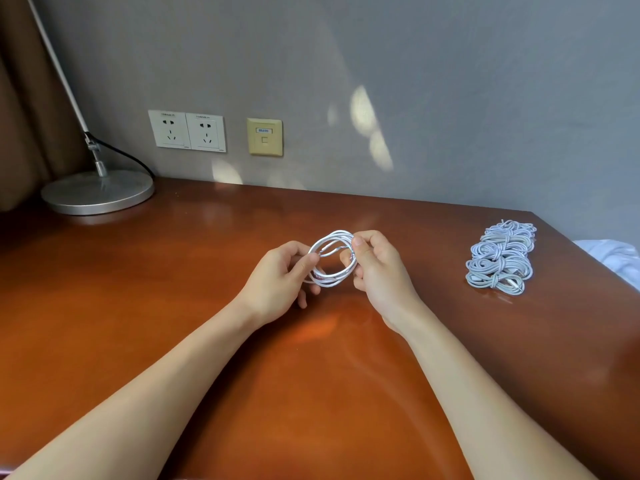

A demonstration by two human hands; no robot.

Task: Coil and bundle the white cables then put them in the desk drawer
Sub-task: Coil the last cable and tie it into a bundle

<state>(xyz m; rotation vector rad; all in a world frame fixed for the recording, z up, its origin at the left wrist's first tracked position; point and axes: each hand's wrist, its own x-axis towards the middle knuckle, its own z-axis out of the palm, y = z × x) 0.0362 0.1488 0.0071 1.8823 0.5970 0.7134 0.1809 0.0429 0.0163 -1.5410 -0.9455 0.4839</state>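
A white cable (331,241) wound into a small round coil hangs just above the middle of the wooden desk (173,306). My left hand (280,278) pinches the coil's left side with curled fingers. My right hand (375,268) grips its right side, thumb on top. Near the desk's right edge lies a pile of several bundled white cables (500,258), each tied round its middle. No drawer is in view.
A silver lamp base (97,192) with a slanted arm and black cord stands at the back left. Two wall sockets (188,131) and a yellowish data port (265,136) sit on the grey wall. White cloth (613,258) shows beyond the right edge.
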